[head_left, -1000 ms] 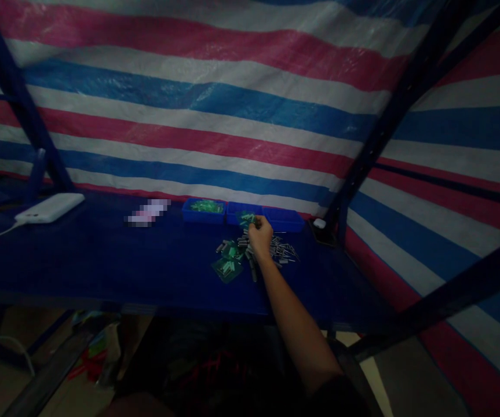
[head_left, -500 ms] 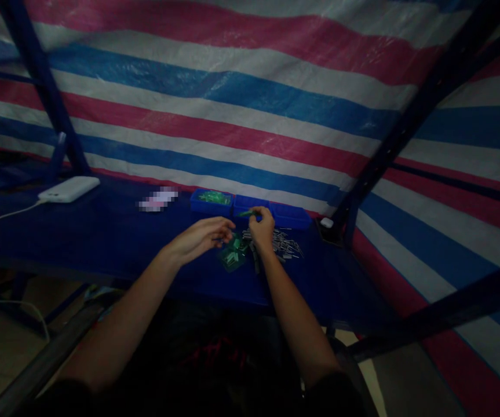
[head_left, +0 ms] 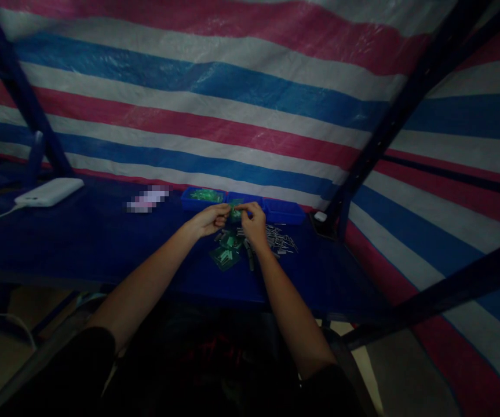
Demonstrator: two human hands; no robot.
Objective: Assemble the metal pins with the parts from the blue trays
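Note:
A small clear green plastic bag [head_left: 234, 215] is held up between my two hands above the blue table. My left hand [head_left: 212, 219] has its fingers closed on the bag's left side. On the other side my right hand [head_left: 254, 222] pinches it near the top; its contents are too small to make out. Below lie similar green bags [head_left: 225, 257] with light pieces in them. Beside and partly behind my right hand is a pile of thin metal pins [head_left: 281, 239] and short grey pieces.
Behind the hands stand a blue bin holding green bags [head_left: 206, 195] and another blue bin [head_left: 285, 212]; a middle one is partly hidden. A white power bank [head_left: 50, 192] with a cable, a blurred-out item [head_left: 148, 198] and a small white case [head_left: 320, 216] are on the table [head_left: 141, 249].
My left hand has moved right and closed on the bag, which my right hand was holding by itself. The bag now hangs upright between them. The view has shifted slightly.

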